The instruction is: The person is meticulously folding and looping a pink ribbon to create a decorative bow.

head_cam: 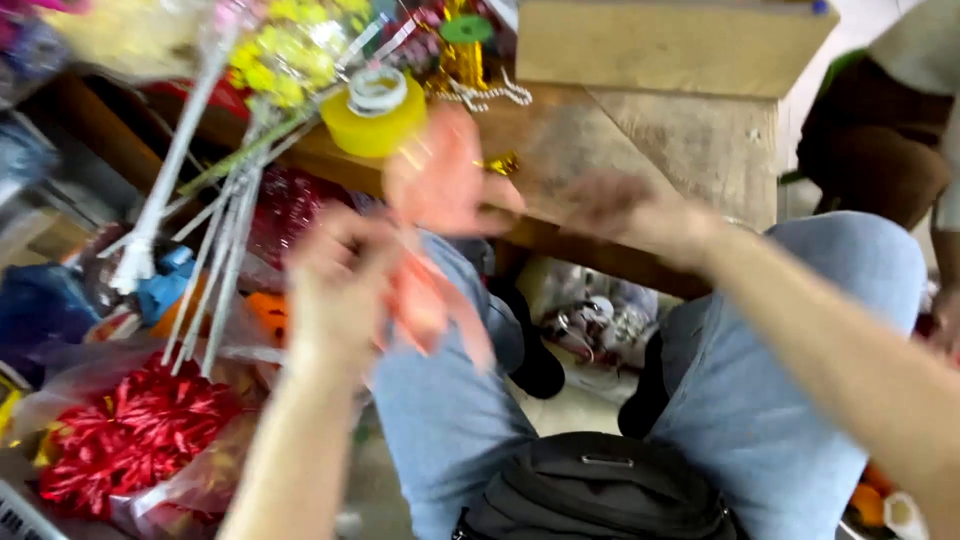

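My left hand (335, 285) is closed on a bunch of soft orange-pink petals or fabric pieces (435, 240) held above my left knee. The bunch is motion-blurred and rises to the wooden bench edge. My right hand (625, 210) is blurred too, hovering over the bench (690, 150) to the right of the orange pieces; its fingers look loosely spread and I see nothing in it. A yellow tape roll (375, 115) sits on the bench just above the petals.
White plastic stems (215, 250) with yellow artificial flowers (285, 50) lean at left. A clear bag of red petals (130, 435) lies at lower left. A black bag (595, 490) rests between my knees. Another person (885, 130) sits at upper right.
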